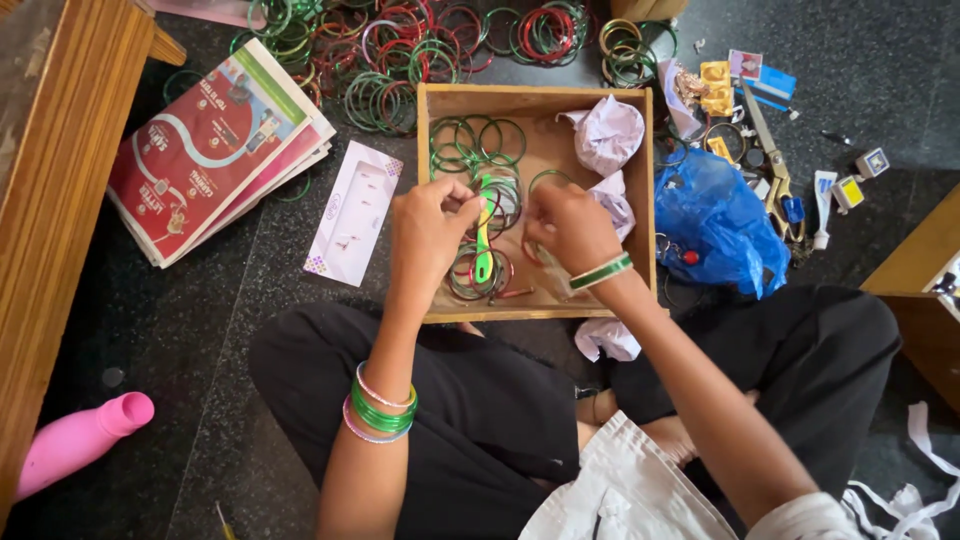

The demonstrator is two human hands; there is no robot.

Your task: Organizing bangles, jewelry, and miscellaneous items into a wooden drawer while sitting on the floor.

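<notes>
A dark speckled stone floor (250,300) fills the view, with a person seated cross-legged on it in black trousers (480,400); at the left edge runs a brown wooden furniture side (50,200); beside it lies a stack of red-and-white printed papers (215,150); ahead of the knees sits a shallow square wooden tray (640,200), holding loose green and red glass bangles (480,145) and crumpled white paper (608,132); beyond the tray spreads a heap of red and green bangles (400,50); just right of the tray lies a crumpled blue plastic bag (715,215), with yellow-handled scissors (775,170) near it; a pink plastic bottle (75,440) lies at the lower left; a white card with patterned corners (352,212) lies between papers and tray; the left hand (430,230) hovers over the tray, fingers pinched on a thin green bangle (488,200); the right hand (572,228), close beside it, has its fingers curled, pinching something too small to make out; a bright green pen-like tool (484,245) lies in the tray between the hands.
</notes>
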